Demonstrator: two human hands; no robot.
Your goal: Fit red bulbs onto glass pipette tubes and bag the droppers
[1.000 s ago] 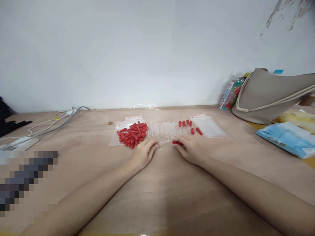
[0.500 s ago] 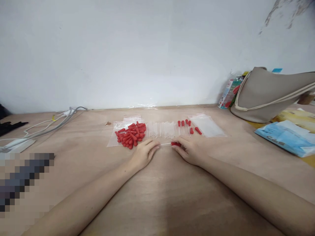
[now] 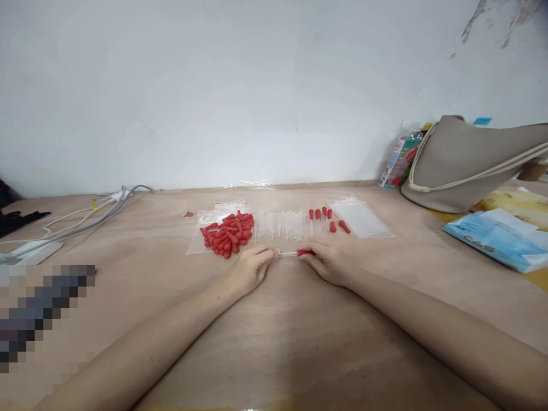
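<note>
Between my hands lies a thin clear dropper tube [image 3: 288,254], roughly level. My left hand [image 3: 252,267] pinches its left end. The fingers of my right hand [image 3: 327,262] are closed on a red rubber bulb [image 3: 301,252] at the tube's right end; whether the tube is inside the bulb I cannot tell. Just beyond, a row of clear tubes [image 3: 280,224] lies side by side. To its left is a heap of red bulbs [image 3: 229,234] on a clear plastic bag. Several droppers with red bulbs [image 3: 318,214] lie at the row's right end, near a loose red bulb [image 3: 344,226].
A flat zip bag [image 3: 368,220] lies right of the droppers. Farther right are a blue tissue pack [image 3: 492,240], a grey bag [image 3: 462,165] and a plastic bottle [image 3: 398,160] by the wall. Cables [image 3: 107,214] and a power strip [image 3: 36,251] lie at left.
My left hand's fingers have closed more tightly around the tube's left end. The right hand stays at nearly the same spot with the red bulb.
</note>
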